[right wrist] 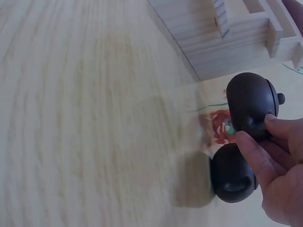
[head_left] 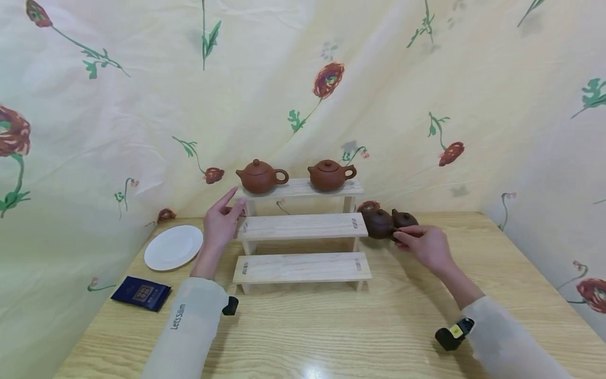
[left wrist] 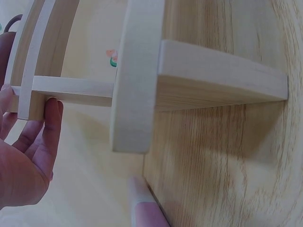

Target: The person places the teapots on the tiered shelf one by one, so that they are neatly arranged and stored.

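Note:
A three-tier pale wooden shelf (head_left: 303, 226) stands on the table. At its upper left end my left hand (head_left: 221, 223) grips the top tier; in the left wrist view its fingers (left wrist: 51, 127) curl round the board's end. My right hand (head_left: 426, 247) pinches a dark brown teapot (head_left: 377, 223) by the handle side, to the right of the shelf. Behind it is a second dark teapot (head_left: 406, 218), which in the right wrist view sits just below the held teapot (right wrist: 251, 104). Two reddish-brown teapots, one at left (head_left: 258, 178) and one at right (head_left: 328, 176), rest on the top tier.
A white plate (head_left: 173, 247) lies on the table left of the shelf, with a dark blue packet (head_left: 141, 293) in front of it. The middle tier (head_left: 303, 225) and bottom tier (head_left: 303, 267) jut forward. A flower-patterned cloth (head_left: 402, 95) hangs behind the table.

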`<state>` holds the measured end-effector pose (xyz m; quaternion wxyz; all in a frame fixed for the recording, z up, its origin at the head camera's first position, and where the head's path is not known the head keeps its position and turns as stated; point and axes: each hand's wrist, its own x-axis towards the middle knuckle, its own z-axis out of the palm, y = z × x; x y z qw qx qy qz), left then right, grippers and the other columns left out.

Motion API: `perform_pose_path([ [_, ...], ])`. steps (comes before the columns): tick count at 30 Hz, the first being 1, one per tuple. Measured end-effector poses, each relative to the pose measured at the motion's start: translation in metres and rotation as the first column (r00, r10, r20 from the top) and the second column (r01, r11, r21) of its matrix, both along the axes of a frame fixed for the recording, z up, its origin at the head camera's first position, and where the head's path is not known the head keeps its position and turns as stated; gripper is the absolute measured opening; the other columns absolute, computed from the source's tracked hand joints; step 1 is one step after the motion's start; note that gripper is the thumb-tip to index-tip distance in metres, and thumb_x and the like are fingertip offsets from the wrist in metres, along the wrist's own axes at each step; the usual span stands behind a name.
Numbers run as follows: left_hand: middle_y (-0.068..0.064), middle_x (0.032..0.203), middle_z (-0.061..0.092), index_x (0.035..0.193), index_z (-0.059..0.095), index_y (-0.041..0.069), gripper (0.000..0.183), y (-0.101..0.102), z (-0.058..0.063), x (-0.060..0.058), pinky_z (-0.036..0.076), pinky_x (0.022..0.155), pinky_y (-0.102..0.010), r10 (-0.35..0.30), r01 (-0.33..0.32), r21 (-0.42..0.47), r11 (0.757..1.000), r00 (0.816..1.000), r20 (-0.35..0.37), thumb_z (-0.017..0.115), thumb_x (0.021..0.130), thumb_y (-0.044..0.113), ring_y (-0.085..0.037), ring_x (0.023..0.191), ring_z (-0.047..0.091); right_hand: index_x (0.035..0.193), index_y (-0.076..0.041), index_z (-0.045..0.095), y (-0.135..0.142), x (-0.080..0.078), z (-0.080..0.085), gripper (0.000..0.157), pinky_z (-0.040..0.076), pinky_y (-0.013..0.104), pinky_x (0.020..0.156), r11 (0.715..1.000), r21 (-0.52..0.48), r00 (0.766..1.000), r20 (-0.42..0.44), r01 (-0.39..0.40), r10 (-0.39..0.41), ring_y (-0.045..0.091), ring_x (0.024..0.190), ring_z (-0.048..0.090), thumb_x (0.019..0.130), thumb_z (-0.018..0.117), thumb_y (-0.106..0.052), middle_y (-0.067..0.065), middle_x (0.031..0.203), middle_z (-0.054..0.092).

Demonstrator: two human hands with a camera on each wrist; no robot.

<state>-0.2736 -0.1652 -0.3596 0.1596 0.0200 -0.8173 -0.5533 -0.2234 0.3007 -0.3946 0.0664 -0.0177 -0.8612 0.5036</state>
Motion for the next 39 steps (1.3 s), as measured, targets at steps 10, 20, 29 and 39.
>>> perform_pose_path([
  [10, -0.013, 0.097, 0.074, 0.153, 0.058, 0.033, 0.054, 0.0, 0.0, -0.001, 0.043, 0.059, -0.022, -0.005, 0.005, 0.001, 1.0, 1.0, 0.018, 0.067, 0.102, 0.05, -0.016, 0.081, 0.06, 0.13, 0.012, 0.068, 0.015, 0.005, 0.021, 0.039, 0.063, 0.026, 0.077, 0.999, 0.012, 0.999, 0.028, -0.045, 0.044, 0.005, 0.081, 0.078, 0.105, 0.067, -0.018, 0.025, 0.112, 0.077],
  [20, -0.011, 0.096, 0.073, 0.154, 0.057, 0.032, 0.055, -0.002, 0.002, 0.002, 0.044, 0.059, -0.022, -0.017, 0.017, 0.004, 1.0, 0.999, 0.027, 0.068, 0.102, 0.049, -0.013, 0.075, 0.058, 0.131, 0.013, 0.067, 0.027, 0.013, 0.045, 0.039, 0.063, 0.024, 0.076, 0.995, 0.034, 0.996, -0.007, -0.093, 0.094, 0.003, 0.082, 0.077, 0.106, 0.066, -0.017, 0.009, 0.103, 0.081],
  [29, -0.02, 0.115, 0.075, 0.159, 0.051, 0.022, 0.064, -0.01, -0.004, 0.011, 0.051, 0.059, -0.021, -0.054, 0.055, -0.011, 0.998, 0.998, 0.042, 0.068, 0.103, 0.046, -0.009, 0.073, 0.061, 0.133, 0.015, 0.065, 0.034, 0.022, 0.063, 0.04, 0.061, 0.019, 0.077, 0.991, 0.031, 0.991, -0.036, -0.131, 0.132, 0.003, 0.084, 0.078, 0.106, 0.065, -0.015, -0.01, 0.096, 0.08],
  [39, -0.021, 0.136, 0.068, 0.165, 0.039, 0.018, 0.073, -0.018, -0.013, 0.033, 0.065, 0.077, -0.045, -0.169, 0.169, 0.014, 0.986, 0.977, 0.129, 0.067, 0.104, 0.045, -0.028, 0.11, 0.07, 0.133, 0.014, 0.065, 0.033, 0.033, 0.08, 0.047, 0.058, 0.013, 0.078, 0.987, 0.085, 0.99, -0.03, -0.137, 0.14, 0.005, 0.085, 0.079, 0.105, 0.068, -0.024, -0.008, 0.096, 0.082],
])
